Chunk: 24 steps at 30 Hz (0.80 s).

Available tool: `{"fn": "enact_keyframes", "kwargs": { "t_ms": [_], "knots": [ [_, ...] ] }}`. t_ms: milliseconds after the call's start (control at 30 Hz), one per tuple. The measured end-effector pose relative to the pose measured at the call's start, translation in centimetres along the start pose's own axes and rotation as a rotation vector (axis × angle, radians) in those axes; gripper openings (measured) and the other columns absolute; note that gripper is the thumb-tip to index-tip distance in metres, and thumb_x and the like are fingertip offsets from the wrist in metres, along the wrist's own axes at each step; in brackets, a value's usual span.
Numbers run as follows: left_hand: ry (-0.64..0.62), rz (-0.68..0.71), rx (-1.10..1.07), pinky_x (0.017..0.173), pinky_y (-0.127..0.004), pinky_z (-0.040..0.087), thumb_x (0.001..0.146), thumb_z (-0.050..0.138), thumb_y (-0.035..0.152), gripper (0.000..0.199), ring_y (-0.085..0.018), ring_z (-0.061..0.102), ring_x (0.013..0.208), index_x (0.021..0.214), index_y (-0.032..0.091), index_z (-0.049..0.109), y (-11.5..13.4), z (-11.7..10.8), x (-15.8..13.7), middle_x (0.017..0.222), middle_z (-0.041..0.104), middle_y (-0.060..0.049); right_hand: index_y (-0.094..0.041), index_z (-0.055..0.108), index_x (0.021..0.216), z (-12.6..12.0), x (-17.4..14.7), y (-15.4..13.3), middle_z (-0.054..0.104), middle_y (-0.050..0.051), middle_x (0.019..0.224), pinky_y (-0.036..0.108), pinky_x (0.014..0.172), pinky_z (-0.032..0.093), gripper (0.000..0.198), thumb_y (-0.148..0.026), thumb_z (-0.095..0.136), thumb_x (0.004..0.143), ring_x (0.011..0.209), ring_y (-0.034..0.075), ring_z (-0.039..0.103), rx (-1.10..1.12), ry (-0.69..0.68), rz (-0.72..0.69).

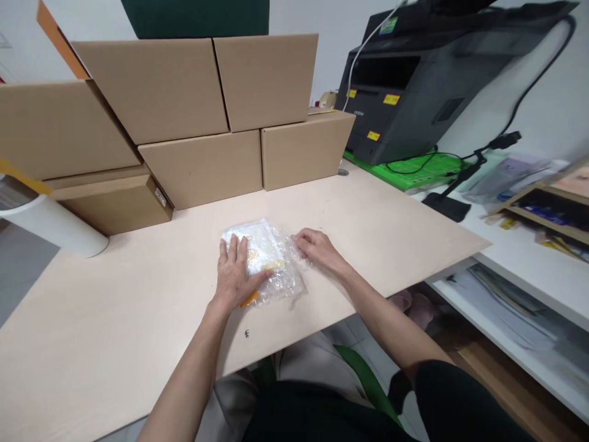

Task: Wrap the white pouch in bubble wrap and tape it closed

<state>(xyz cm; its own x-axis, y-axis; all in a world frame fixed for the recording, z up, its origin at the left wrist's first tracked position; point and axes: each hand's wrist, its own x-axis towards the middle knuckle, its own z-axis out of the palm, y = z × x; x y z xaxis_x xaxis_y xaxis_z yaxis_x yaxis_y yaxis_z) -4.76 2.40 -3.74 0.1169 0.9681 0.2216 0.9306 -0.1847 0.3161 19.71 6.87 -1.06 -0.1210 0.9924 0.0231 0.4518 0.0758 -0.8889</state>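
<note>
A flat packet in clear bubble wrap (pixel 264 240) lies on the pale wooden table, with something white, a yellowish strip and an orange patch showing through the plastic. My left hand (pixel 234 273) rests palm down on the packet's left part, fingers spread. At the packet's right side, my right hand (pixel 317 247) pinches the loose edge of the bubble wrap between thumb and fingers. What exactly is inside the wrap cannot be made out.
Cardboard boxes (pixel 202 169) are stacked along the table's back. A white cylinder (pixel 69 227) stands at the left. To the right are a dark printer (pixel 391 92) on a green base, a black stand (pixel 448 205) and white shelves with papers. A tiny dark bit (pixel 247 333) lies near the front edge.
</note>
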Motion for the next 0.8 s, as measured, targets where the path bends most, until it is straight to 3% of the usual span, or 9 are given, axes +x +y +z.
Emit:
{"fn": "enact_keyframes", "kwargs": {
  "t_ms": [100, 267, 367, 467, 533, 600, 700, 800],
  "knots": [
    [0.038, 0.012, -0.044, 0.119, -0.062, 0.018, 0.074, 0.057, 0.078, 0.109, -0.045, -0.002, 0.15, 0.155, 0.012, 0.027, -0.4, 0.5, 0.0, 0.164, 0.018, -0.021, -0.019, 0.059, 0.072, 0.2, -1.6, -0.1, 0.061, 0.002, 0.063, 0.029, 0.059, 0.049, 0.042, -0.059, 0.059, 0.084, 0.058, 0.015, 0.059, 0.127, -0.065, 0.096],
    [0.073, 0.036, -0.08, 0.119, -0.062, 0.015, 0.075, 0.056, 0.079, 0.11, -0.044, -0.002, 0.151, 0.154, 0.009, 0.027, -0.9, 1.0, -0.1, 0.163, 0.018, -0.024, -0.019, 0.063, 0.093, 3.3, -1.5, -1.8, 0.069, 0.005, 0.086, 0.03, 0.069, 0.054, 0.045, -0.057, 0.074, 0.073, 0.073, 0.017, 0.065, 0.555, -0.188, 0.219],
    [0.079, 0.048, -0.076, 0.118, -0.062, 0.016, 0.075, 0.056, 0.078, 0.109, -0.043, 0.001, 0.151, 0.155, 0.009, 0.026, -0.9, 0.9, -0.2, 0.162, 0.02, -0.025, -0.02, 0.058, 0.099, 5.0, -0.8, -2.1, 0.069, 0.008, 0.09, 0.037, 0.073, 0.057, 0.051, -0.055, 0.078, 0.068, 0.078, 0.022, 0.067, 0.649, -0.197, 0.23],
    [0.043, -0.001, -0.056, 0.117, -0.062, 0.02, 0.074, 0.058, 0.078, 0.108, -0.044, 0.003, 0.151, 0.155, 0.014, 0.027, -0.3, 0.3, -0.4, 0.164, 0.019, -0.021, -0.019, 0.055, 0.117, 5.2, -0.4, -1.6, 0.069, 0.012, 0.103, 0.047, 0.083, 0.056, 0.056, -0.056, 0.07, 0.077, 0.094, 0.029, 0.067, 0.321, -0.126, 0.114],
    [0.002, -0.043, -0.03, 0.116, -0.063, 0.02, 0.074, 0.057, 0.078, 0.106, -0.045, 0.004, 0.151, 0.156, 0.017, 0.027, 0.3, -0.3, -0.4, 0.165, 0.017, -0.018, -0.018, 0.049, 0.135, 4.8, -0.3, -1.4, 0.062, 0.017, 0.127, 0.054, 0.1, 0.047, 0.063, -0.053, 0.063, 0.084, 0.119, 0.033, 0.058, -0.02, -0.007, -0.111],
    [-0.039, -0.067, -0.003, 0.115, -0.064, 0.02, 0.075, 0.056, 0.078, 0.105, -0.045, 0.004, 0.151, 0.156, 0.018, 0.027, 0.9, -0.8, -0.4, 0.165, 0.015, -0.017, -0.019, 0.041, 0.146, 4.6, -0.1, -1.3, 0.044, 0.017, 0.15, 0.055, 0.114, 0.033, 0.066, -0.052, 0.055, 0.09, 0.141, 0.033, 0.037, -0.29, 0.057, -0.366],
    [-0.075, -0.078, -0.004, 0.116, -0.064, 0.018, 0.074, 0.058, 0.077, 0.106, -0.044, 0.002, 0.151, 0.157, 0.019, 0.026, 1.0, -1.3, -0.3, 0.166, 0.013, -0.016, -0.02, 0.044, 0.148, 5.0, 0.6, -1.0, 0.033, 0.014, 0.159, 0.054, 0.12, 0.024, 0.064, -0.058, 0.043, 0.096, 0.15, 0.031, 0.021, -0.491, -0.085, -0.571],
    [-0.097, -0.061, -0.092, 0.116, -0.064, 0.018, 0.08, 0.054, 0.073, 0.099, -0.04, 0.003, 0.152, 0.157, 0.018, 0.026, -0.1, -1.7, 0.0, 0.165, 0.015, -0.017, -0.018, 0.043, 0.149, 5.9, 1.4, -0.3, 0.034, 0.015, 0.159, 0.056, 0.117, 0.026, 0.071, -0.064, 0.036, 0.096, 0.15, 0.033, 0.02, -0.56, -0.206, -0.554]
  ]
}}
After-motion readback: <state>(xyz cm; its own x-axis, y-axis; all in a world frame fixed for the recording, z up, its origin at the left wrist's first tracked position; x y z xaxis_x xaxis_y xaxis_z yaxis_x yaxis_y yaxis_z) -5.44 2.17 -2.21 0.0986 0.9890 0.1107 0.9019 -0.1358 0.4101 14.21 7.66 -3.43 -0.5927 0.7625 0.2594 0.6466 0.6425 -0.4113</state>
